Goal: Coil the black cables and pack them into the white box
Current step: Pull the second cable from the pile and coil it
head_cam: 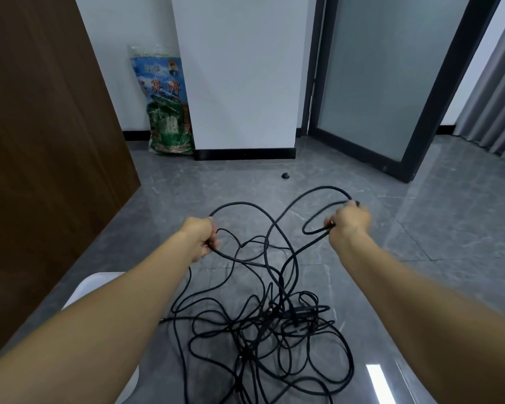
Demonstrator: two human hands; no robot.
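The floor (420, 228) was grey marbled tile, glossy, with a bright light reflection near right. A brown wooden panel (41, 141) stood at left. A white pillar (239, 77) with black skirting rose at the far centre, a printed bag (166, 103) leaning left of it. A dark-framed frosted glass door (376, 83) stood far right, grey curtains (496, 97) beyond it.

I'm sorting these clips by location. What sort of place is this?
Probably an office or commercial interior: polished grey marble-look floor tiles, a black-framed frosted glass door, and grey curtains beyond it.
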